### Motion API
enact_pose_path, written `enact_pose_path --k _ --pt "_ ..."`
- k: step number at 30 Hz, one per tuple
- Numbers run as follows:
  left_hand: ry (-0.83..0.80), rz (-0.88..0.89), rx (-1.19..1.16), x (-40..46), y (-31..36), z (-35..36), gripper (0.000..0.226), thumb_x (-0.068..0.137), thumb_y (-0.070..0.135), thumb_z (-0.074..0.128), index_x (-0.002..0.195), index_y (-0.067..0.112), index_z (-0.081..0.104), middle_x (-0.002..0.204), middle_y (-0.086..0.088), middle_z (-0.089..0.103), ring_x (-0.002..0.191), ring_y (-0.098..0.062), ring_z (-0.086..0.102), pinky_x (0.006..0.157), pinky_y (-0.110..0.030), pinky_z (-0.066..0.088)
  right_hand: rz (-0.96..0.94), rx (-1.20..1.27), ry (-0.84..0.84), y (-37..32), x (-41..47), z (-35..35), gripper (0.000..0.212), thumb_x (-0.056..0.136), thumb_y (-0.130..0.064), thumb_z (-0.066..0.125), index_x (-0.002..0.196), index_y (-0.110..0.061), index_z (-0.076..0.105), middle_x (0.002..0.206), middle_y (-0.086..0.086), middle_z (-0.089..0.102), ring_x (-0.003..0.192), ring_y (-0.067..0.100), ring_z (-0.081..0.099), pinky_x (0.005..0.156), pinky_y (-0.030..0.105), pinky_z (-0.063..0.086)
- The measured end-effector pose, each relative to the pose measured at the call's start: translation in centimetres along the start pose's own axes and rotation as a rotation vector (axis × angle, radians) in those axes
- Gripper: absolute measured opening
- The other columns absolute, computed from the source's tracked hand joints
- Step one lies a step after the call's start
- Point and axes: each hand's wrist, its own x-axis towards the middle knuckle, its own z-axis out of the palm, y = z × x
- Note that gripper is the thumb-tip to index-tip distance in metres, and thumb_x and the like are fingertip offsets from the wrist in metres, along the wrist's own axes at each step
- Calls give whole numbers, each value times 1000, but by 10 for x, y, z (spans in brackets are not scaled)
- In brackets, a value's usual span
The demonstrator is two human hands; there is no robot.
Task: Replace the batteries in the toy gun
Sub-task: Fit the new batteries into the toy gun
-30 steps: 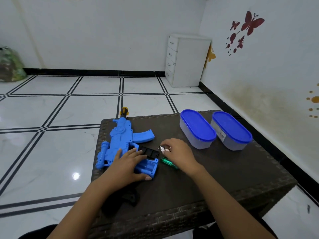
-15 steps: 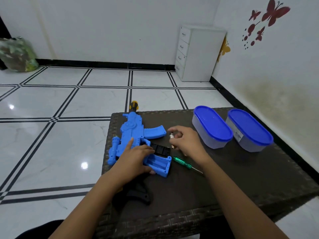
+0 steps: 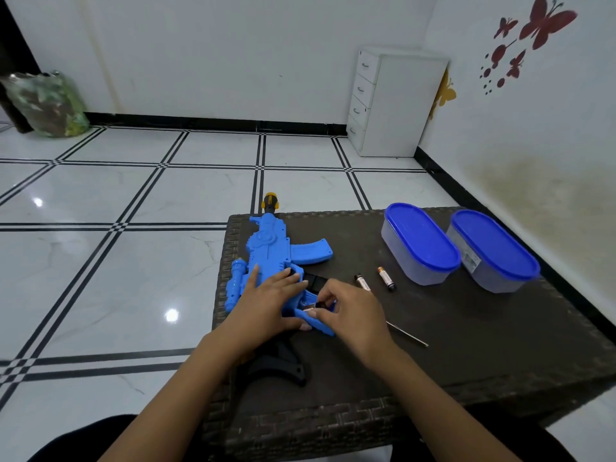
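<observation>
A blue toy gun (image 3: 266, 248) with a black stock (image 3: 276, 365) lies on the left part of the dark woven table (image 3: 466, 345). My left hand (image 3: 266, 301) presses flat on the gun's body. At the open battery compartment (image 3: 316, 323) my right hand (image 3: 350, 315) pinches a battery (image 3: 310, 306) with its fingertips. Two loose batteries (image 3: 362, 282) (image 3: 386, 279) lie on the table to the right of the gun. The shaft of a screwdriver (image 3: 408, 335) sticks out from under my right hand.
Two clear containers with blue lids (image 3: 420, 243) (image 3: 493, 250) stand at the table's back right. A white drawer unit (image 3: 393, 101) stands in the room's corner and a bag (image 3: 46, 105) lies at the far left on the tiled floor.
My right hand moved from the table beside the screwdriver onto the gun's compartment. Two batteries now lie uncovered on the table. The view shifted, so the table sits further right.
</observation>
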Motion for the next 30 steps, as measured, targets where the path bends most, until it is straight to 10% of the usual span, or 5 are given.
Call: enact_pose_path --k 21,30 --pt "39 13 -28 -1 -6 7 87 70 76 35 144 32 24 153 10 22 143 -5 5 113 -45 -10 149 14 -236 -9 5 -20 11 88 -16 48 86 -26 51 86 -1 59 75 19 58 75 35 49" --pt "72 28 -52 3 -7 7 100 52 79 15 140 35 32 151 11 28 142 -5 8 113 -47 -8 114 402 -309 -14 8 -9 18 88 -2 43 93 -17 51 99 14 66 35 1 53 36 17 41"
